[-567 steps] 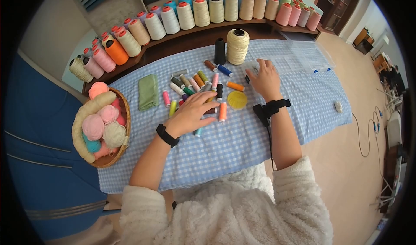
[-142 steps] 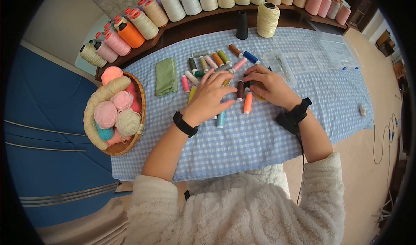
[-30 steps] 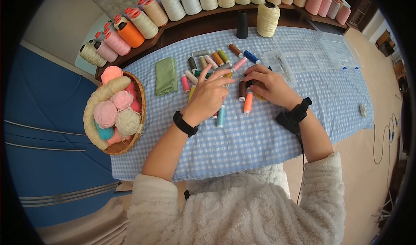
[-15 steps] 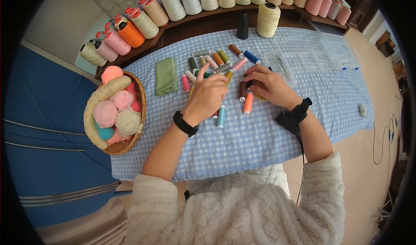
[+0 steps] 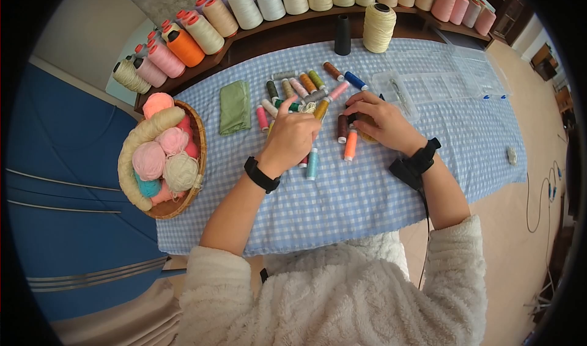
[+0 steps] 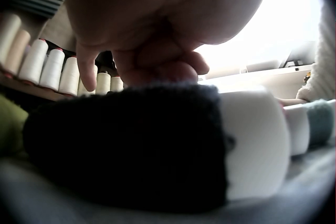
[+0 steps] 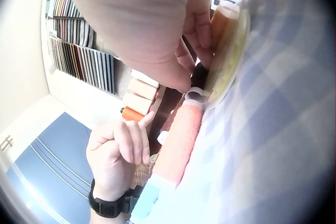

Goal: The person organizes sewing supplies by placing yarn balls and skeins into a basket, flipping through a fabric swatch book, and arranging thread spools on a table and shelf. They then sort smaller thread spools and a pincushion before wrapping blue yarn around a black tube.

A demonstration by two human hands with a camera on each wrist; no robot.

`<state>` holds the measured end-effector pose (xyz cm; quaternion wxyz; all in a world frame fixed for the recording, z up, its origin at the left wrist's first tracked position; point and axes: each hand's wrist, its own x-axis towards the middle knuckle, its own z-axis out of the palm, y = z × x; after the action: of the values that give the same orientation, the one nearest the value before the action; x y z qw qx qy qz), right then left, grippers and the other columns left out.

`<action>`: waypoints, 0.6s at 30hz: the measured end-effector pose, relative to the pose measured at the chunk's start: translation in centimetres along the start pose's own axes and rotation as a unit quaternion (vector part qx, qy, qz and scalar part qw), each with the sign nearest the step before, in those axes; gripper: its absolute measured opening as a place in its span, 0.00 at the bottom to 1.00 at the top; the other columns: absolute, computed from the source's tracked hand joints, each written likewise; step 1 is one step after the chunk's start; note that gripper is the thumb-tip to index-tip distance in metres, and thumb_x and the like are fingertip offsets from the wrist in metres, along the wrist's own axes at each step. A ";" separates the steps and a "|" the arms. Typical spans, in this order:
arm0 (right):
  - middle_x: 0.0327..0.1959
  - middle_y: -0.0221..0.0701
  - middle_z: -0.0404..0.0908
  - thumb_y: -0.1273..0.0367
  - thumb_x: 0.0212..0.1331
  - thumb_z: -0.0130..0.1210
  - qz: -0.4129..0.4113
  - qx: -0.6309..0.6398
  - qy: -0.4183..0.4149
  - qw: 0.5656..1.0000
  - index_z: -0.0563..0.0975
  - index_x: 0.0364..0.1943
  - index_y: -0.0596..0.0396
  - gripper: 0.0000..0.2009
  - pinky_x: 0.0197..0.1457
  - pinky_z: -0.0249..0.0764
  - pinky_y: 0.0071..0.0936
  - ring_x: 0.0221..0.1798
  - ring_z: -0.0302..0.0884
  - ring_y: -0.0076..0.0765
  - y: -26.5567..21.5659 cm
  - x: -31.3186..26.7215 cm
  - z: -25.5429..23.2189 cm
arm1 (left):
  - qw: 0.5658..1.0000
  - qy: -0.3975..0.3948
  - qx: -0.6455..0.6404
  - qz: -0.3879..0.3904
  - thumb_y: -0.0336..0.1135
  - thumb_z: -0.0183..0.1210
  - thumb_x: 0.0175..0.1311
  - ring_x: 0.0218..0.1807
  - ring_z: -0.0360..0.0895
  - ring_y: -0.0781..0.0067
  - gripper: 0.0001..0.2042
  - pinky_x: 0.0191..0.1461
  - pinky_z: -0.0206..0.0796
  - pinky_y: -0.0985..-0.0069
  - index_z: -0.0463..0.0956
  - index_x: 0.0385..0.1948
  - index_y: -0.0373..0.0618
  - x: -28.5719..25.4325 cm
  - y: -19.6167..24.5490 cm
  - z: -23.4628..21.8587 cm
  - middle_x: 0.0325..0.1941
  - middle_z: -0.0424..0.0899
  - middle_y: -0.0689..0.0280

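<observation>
My left hand [image 5: 292, 135] hovers at the near side of the spool pile, index finger pointing forward and the other fingers curled in. No object shows inside it in the right wrist view. A small bundle of pale strands [image 5: 308, 108] lies just past its knuckles, near a mustard thread spool [image 5: 321, 109]. In the left wrist view a dark thread spool [image 6: 126, 148] fills the foreground below the hand. My right hand [image 5: 385, 123] pinches a black thread spool [image 7: 199, 75] between thumb and fingers, over a yellow disc [image 7: 231, 71]. A maroon spool [image 5: 342, 129] and orange spool [image 5: 350, 145] stand close by.
A wicker basket [image 5: 197, 175] of yarn and a folded green cloth [image 5: 235, 109] lie on the left. Clear plastic boxes [image 5: 443, 86] are at the right. A black cone [image 5: 342, 35] and cream cone [image 5: 379, 28] stand at the back, before a shelf of thread cones.
My left hand's spread fingers have curled in and drawn back slightly, leaving the index pointing and the pale strands in view. The right hand has stayed in place over the last second.
</observation>
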<state>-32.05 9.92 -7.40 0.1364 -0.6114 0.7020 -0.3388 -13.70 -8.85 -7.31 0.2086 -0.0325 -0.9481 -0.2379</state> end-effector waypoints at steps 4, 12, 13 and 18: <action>0.57 0.34 0.75 0.77 0.57 0.59 -0.001 0.000 -0.001 1.000 0.81 0.48 0.54 0.14 0.62 0.75 0.36 0.58 0.78 0.45 0.0 0.0 0.0 | 1.000 0.004 0.004 0.012 0.21 0.50 0.53 0.29 0.77 0.60 0.09 0.68 0.58 0.55 0.72 0.16 0.44 0.0 0.0 0.0 0.19 0.76 0.64; 0.57 0.34 0.76 0.76 0.57 0.59 -0.003 0.000 0.002 1.000 0.81 0.48 0.54 0.13 0.62 0.76 0.36 0.58 0.78 0.45 0.0 0.0 0.0 | 0.999 0.023 -0.022 0.012 0.23 0.51 0.54 0.29 0.76 0.55 0.08 0.47 0.67 0.62 0.71 0.15 0.41 0.0 -0.1 0.2 0.19 0.76 0.59; 0.57 0.34 0.76 0.76 0.57 0.59 -0.004 0.000 0.003 1.000 0.81 0.48 0.54 0.13 0.62 0.76 0.36 0.58 0.78 0.45 0.0 0.0 0.0 | 0.999 0.026 -0.021 0.018 0.24 0.51 0.54 0.29 0.76 0.55 0.08 0.47 0.67 0.63 0.71 0.15 0.41 0.0 -0.1 0.2 0.19 0.77 0.59; 0.57 0.33 0.76 0.76 0.57 0.59 -0.004 -0.003 0.003 1.000 0.81 0.48 0.54 0.13 0.62 0.76 0.36 0.58 0.78 0.45 -0.1 0.0 0.0 | 1.000 0.019 -0.007 0.020 0.24 0.52 0.55 0.29 0.78 0.54 0.08 0.41 0.68 0.61 0.72 0.16 0.41 0.0 -0.3 0.2 0.20 0.78 0.58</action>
<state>-32.02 9.92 -7.36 0.1310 -0.6138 0.7010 -0.3388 -13.85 -9.00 -7.56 0.2314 -0.0482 -0.9413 -0.2410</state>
